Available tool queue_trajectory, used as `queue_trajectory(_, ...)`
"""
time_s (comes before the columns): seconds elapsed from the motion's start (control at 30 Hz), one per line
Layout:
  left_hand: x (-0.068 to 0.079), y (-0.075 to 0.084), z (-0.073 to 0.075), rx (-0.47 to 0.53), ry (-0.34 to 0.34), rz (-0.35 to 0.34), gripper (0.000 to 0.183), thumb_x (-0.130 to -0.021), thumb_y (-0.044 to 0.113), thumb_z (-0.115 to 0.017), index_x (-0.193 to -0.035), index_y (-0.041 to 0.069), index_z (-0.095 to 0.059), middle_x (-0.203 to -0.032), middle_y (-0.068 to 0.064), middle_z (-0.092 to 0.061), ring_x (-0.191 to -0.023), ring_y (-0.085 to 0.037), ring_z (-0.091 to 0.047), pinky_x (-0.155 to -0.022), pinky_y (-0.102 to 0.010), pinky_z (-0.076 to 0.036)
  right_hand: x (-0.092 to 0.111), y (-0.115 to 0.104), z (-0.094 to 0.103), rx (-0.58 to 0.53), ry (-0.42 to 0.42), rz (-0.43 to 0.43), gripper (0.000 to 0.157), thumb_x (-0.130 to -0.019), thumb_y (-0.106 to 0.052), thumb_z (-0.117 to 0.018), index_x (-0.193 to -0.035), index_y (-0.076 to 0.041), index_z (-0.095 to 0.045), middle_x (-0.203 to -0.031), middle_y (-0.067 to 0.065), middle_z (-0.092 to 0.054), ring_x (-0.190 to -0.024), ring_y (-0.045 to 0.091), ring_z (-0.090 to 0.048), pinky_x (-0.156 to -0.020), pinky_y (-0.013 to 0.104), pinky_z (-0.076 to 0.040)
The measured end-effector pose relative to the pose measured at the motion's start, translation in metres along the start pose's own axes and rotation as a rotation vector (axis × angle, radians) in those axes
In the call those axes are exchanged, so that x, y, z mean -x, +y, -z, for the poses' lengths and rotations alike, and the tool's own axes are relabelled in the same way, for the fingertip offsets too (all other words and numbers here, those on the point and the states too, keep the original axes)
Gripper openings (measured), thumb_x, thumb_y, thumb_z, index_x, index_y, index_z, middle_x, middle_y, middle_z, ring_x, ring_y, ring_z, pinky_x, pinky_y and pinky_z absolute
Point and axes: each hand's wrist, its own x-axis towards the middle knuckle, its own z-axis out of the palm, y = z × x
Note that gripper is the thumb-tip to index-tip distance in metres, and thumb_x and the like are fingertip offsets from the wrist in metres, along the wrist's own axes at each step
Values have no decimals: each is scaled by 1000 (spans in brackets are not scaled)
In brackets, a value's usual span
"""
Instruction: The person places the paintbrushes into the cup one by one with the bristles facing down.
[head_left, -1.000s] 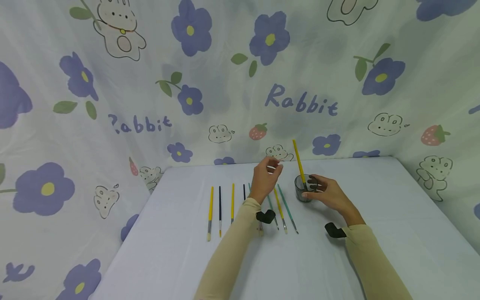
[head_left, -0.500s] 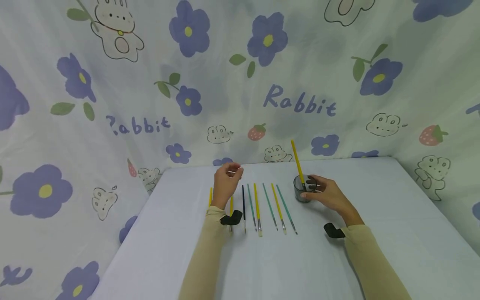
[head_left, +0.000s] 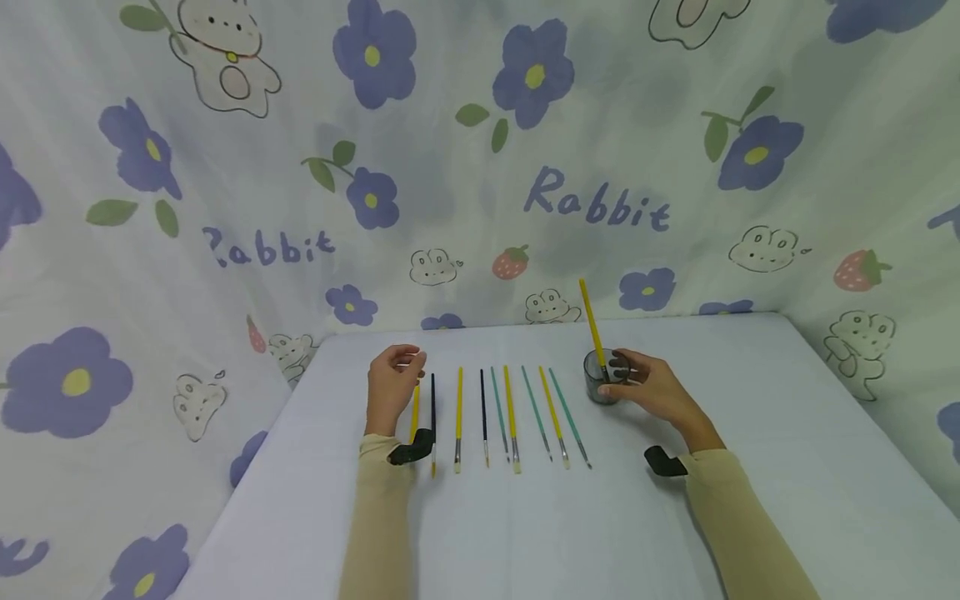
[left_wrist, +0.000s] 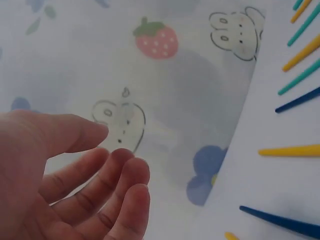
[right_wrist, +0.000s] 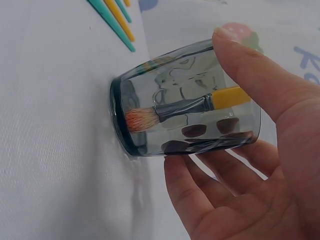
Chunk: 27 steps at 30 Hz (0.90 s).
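Observation:
My right hand [head_left: 663,390] grips a clear grey-tinted glass [right_wrist: 175,75] from its right side, thumb near the rim and fingers round the far wall. The glass is upright on the white table. A yellow-handled paintbrush [head_left: 591,317] leans in it, bristles [right_wrist: 142,120] down at the base. My left hand [head_left: 392,387] hovers over the left end of a row of paintbrushes, fingers loosely bent with nothing in them. It partly hides the leftmost yellow paintbrush [head_left: 416,408]. Beside that lies a dark blue paintbrush [head_left: 432,408].
Several more paintbrushes lie side by side between my hands, bristles toward me. They include a yellow paintbrush [head_left: 460,408], a black paintbrush [head_left: 483,408] and a teal paintbrush [head_left: 567,408] nearest the glass. A curtain [head_left: 450,192] with flowers and rabbits hangs behind the table [head_left: 540,533].
My left hand has swept left across the row, from near the glass to the far left paintbrushes, uncovering those in the middle. The right hand keeps its grip on the glass.

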Motion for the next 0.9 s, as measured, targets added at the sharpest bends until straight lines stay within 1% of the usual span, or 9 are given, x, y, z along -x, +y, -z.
queue_trajectory(0.1, 0, -7, 3, -8, 6, 25, 28, -99, 20, -69, -121, 3, -69, -109, -22, -73, -94, -42, -74, -65, -17, -54, 0, 0, -1, 2, 1, -1, 91, -89, -35, -83, -159, -2, -36, -157, 26, -47, -143, 50, -48, -112, 58, -47)
queue_trajectory(0.17, -2, -11, 5, -15, 6, 31, 30, -99, 21, -69, -122, 1, -69, -110, -24, -73, -95, -44, -74, -65, -17, -54, -1, 1, -1, 6, 2, 0, 91, -89, -36, -82, -159, -2, -35, -157, 27, -46, -143, 50, -48, -112, 58, -46)
queue_trajectory(0.23, -4, -14, 5, -42, 12, 38, 32, -99, 22, -68, -122, 1, -68, -111, -24, -74, -95, -42, -75, -66, -17, -54, -1, 1, 0, 5, 6, 2, 91, -89, -36, -83, -159, -2, -35, -157, 27, -46, -143, 50, -47, -114, 59, -45)
queue_trajectory(0.3, -6, -18, 6, -80, 28, 61, 32, -98, 23, -68, -122, 1, -68, -110, -23, -74, -93, -39, -76, -67, -19, -54, -1, 1, 1, 3, 5, 4, 92, -88, -36, -83, -159, -2, -35, -157, 26, -46, -143, 50, -47, -114, 59, -45)
queue_trajectory(0.47, -9, -26, 8, -170, 37, 127, 32, -98, 26, -67, -121, 3, -68, -110, -21, -74, -89, -32, -76, -72, -27, -53, -4, 1, 2, -2, 2, 5, 93, -88, -36, -83, -160, -4, -34, -157, 26, -47, -143, 50, -47, -114, 59, -45)
queue_trajectory(0.57, -8, -30, 10, -227, 13, 167, 35, -98, 27, -66, -123, 2, -67, -109, -21, -73, -87, -30, -75, -74, -31, -52, -5, 2, 3, -3, 5, -7, 94, -87, -36, -84, -160, -6, -35, -157, 24, -47, -144, 49, -48, -115, 59, -44)
queue_trajectory(0.67, -7, -35, 10, -299, -16, 221, 37, -98, 27, -66, -124, 2, -67, -109, -20, -74, -85, -27, -73, -75, -33, -52, -5, 3, 2, 5, 0, 0, 93, -87, -37, -83, -160, -5, -34, -157, 25, -47, -144, 50, -47, -116, 60, -42)
queue_trajectory(0.8, -3, -39, 10, -362, -83, 292, 39, -97, 26, -67, -125, -1, -65, -113, -23, -74, -86, -27, -72, -78, -37, -55, -4, 3, 2, -3, -4, -1, 92, -88, -36, -84, -159, -4, -35, -157, 26, -47, -144, 50, -47, -115, 60, -43)
queue_trajectory(0.9, -1, -40, 9, -395, -129, 319, 40, -96, 26, -68, -123, -3, -64, -112, -24, -73, -89, -28, -71, -81, -39, -56, -3, 5, 1, -7, -2, -6, 92, -87, -36, -84, -159, -4, -36, -157, 25, -47, -144, 49, -48, -115, 59, -44)
